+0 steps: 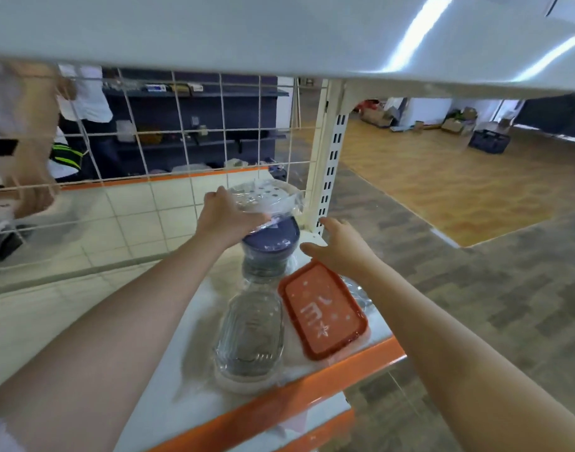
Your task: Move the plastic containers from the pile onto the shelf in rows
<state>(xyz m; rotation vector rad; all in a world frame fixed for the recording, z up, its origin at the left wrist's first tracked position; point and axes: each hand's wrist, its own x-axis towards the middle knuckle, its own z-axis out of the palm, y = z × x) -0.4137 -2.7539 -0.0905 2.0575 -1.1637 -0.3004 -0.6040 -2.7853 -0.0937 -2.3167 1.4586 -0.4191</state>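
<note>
Status: placement partly done, per visible shelf (pixel 194 380) load. Rear slot: left hand (pixel 225 220) grips wrapped clear container (pixel 266 199) w/ dotted lid, fingers curled on its near-left edge; item sits at shelf back, just beside white slotted upright (pixel 328 164) and wire mesh back panel (pixel 181 132). Whether it rests fully on shelf or is slightly lifted: cannot tell. Next fwd: blue-lid container (pixel 273 238), touching or partly under the wrapped one. Front of that row: clear ribbed container (pixel 250 334), near orange front edge. Second row, right side: orange-lid container (pixel 323 309) lies flat, slightly angled, just beside the ribbed one.

Right hand (pixel 341 247) holds nothing; fingers extended, fairly wide, hovering over rear-right shelf corner above orange lid's far end.

Assessment: one row approx. 3 deep, second row started w/ 1 item. Source pile not in view, so remaining qty unknown. Shelf area left of the rows is bare; likely more rows to fill. Blurred person visible behind mesh, left.
</note>
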